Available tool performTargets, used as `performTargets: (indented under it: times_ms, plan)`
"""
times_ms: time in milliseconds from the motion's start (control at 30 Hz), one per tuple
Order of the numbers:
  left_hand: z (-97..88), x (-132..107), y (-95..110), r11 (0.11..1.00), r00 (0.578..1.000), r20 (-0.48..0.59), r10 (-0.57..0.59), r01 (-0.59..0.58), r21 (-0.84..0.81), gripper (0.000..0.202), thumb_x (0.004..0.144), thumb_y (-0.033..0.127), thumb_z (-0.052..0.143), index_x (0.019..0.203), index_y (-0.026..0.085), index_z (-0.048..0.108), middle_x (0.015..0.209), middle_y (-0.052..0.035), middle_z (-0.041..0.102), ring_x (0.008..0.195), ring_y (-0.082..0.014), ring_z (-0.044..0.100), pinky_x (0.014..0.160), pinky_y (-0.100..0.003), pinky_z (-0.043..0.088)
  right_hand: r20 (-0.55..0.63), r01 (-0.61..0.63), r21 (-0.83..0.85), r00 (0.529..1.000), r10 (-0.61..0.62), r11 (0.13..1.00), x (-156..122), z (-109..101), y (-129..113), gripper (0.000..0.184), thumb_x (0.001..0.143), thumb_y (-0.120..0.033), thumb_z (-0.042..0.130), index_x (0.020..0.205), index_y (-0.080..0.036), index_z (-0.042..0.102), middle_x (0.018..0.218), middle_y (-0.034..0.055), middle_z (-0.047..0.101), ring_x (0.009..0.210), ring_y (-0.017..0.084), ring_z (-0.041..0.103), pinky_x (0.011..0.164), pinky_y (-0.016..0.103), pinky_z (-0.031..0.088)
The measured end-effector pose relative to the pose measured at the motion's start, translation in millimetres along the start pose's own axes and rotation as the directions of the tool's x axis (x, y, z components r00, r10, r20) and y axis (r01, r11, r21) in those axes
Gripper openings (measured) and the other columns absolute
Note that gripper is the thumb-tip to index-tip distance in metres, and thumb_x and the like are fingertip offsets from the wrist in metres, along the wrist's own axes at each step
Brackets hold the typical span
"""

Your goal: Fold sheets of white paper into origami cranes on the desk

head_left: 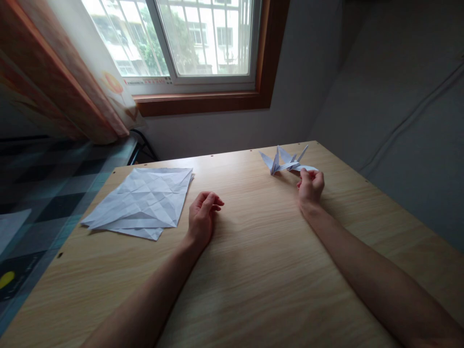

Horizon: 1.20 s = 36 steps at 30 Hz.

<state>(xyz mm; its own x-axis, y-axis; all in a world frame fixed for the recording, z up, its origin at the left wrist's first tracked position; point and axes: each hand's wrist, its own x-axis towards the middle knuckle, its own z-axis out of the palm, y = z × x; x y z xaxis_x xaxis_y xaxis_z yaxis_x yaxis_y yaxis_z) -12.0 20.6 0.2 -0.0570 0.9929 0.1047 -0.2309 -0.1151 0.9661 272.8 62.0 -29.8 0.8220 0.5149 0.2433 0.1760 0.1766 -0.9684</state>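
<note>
Two white folded paper cranes stand at the far right of the table. The nearer crane [274, 166] sits to the left, overlapping the rear crane [287, 155] from this angle. My right hand [311, 186] has its fingers closed in a pinch at the wing of the rear crane; the fingertips are partly hidden by the hand. Resting on the wood near the middle, my left hand [204, 215] holds nothing, its fingers loosely curled and slightly apart. Left of it lies a small stack of creased white paper sheets [145, 198], unfolded and flat.
The light wooden table [246, 270] has its far edge below a window [213, 38] with a brown frame. An orange patterned curtain [68, 63] hangs at the left, above a surface with a checked cloth [54, 188]. A cable [409, 121] runs along the right wall.
</note>
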Motion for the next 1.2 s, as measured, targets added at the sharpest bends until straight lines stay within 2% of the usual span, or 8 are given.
performTargets:
  times_ms: [400,567,667,767,867,1000,1100,1200]
  plan:
    - [-0.5,-3,0,0.999,0.999,0.008,0.046,-0.046,0.005,0.028,0.076,0.044,0.066,0.074,0.018,0.057,0.070,0.0005,0.060,0.066,-0.0125,0.057,0.060,-0.023,0.042,-0.026,0.023,0.026,0.999,-0.022,0.999,2,0,3,0.024,0.073,-0.036,0.064,0.076,-0.022,0.044,0.067,-0.0060,0.050,0.046,0.009,0.043,0.047,0.024,0.038]
    - [-1.2,-6,0,0.984,0.989,0.025,0.144,-0.146,0.106,0.025,0.079,0.043,0.064,0.078,0.018,0.058,0.072,0.0000,0.060,0.069,-0.0140,0.057,0.063,-0.024,0.043,-0.017,0.023,0.032,1.000,-0.023,0.999,3,0,4,0.023,0.072,-0.035,0.064,0.076,-0.022,0.045,0.067,-0.0059,0.050,0.047,0.009,0.044,0.047,0.024,0.038]
    - [-3.2,-9,2,0.931,0.968,0.046,0.246,-0.249,0.266,0.021,0.082,0.039,0.062,0.081,0.019,0.057,0.076,-0.0008,0.059,0.073,-0.0150,0.056,0.067,-0.026,0.045,-0.009,0.024,0.031,1.000,-0.023,0.999,3,0,4,0.023,0.072,-0.034,0.063,0.077,-0.022,0.045,0.066,-0.0062,0.049,0.047,0.009,0.044,0.047,0.023,0.038]
    - [-6.5,-13,7,0.774,0.935,0.176,0.307,-0.353,0.525,0.016,0.084,0.035,0.059,0.088,0.019,0.058,0.088,-0.0033,0.061,0.084,-0.0185,0.058,0.077,-0.031,0.047,-0.012,0.030,0.029,0.999,-0.030,0.999,3,1,5,0.023,0.072,-0.034,0.063,0.077,-0.021,0.045,0.066,-0.0061,0.049,0.049,0.009,0.044,0.048,0.023,0.038]
    - [-10.5,-15,13,0.487,0.881,0.384,0.277,-0.473,0.734,0.019,0.085,0.032,0.057,0.098,0.019,0.059,0.105,-0.0077,0.061,0.103,-0.0249,0.056,0.093,-0.041,0.045,-0.008,0.036,0.025,0.999,-0.035,0.999,3,1,6,0.023,0.071,-0.034,0.063,0.077,-0.021,0.046,0.066,-0.0063,0.049,0.050,0.010,0.045,0.050,0.023,0.039]
    - [-23.3,-8,28,0.162,0.859,0.477,0.187,-0.506,0.847,0.050,0.085,0.044,0.057,0.126,0.017,0.050,0.127,-0.0142,0.056,0.118,-0.0308,0.050,0.101,-0.047,0.042,0.003,0.041,0.016,0.999,-0.041,0.999,2,0,5,0.022,0.070,-0.034,0.063,0.077,-0.020,0.047,0.068,-0.0058,0.050,0.051,0.010,0.045,0.052,0.024,0.039]
    - [-44.7,2,41,-0.110,0.885,0.450,0.120,-0.438,0.892,0.081,0.081,0.058,0.057,0.143,0.012,0.035,0.146,-0.0197,0.041,0.134,-0.0405,0.036,0.107,-0.052,0.033,0.010,0.043,0.008,0.999,-0.043,0.999,1,0,3,0.022,0.070,-0.034,0.063,0.077,-0.020,0.047,0.069,-0.0053,0.051,0.051,0.010,0.045,0.052,0.024,0.039]
    - [-70.5,9,46,-0.281,0.971,0.236,0.043,-0.215,0.935,0.093,0.079,0.069,0.050,0.145,0.006,0.033,0.151,-0.0261,0.032,0.133,-0.0491,0.033,0.102,-0.059,0.034,0.016,0.043,-0.002,0.999,-0.043,0.999,0,0,2,0.021,0.070,-0.034,0.063,0.076,-0.020,0.048,0.069,-0.0051,0.051,0.051,0.010,0.045,0.052,0.024,0.039]
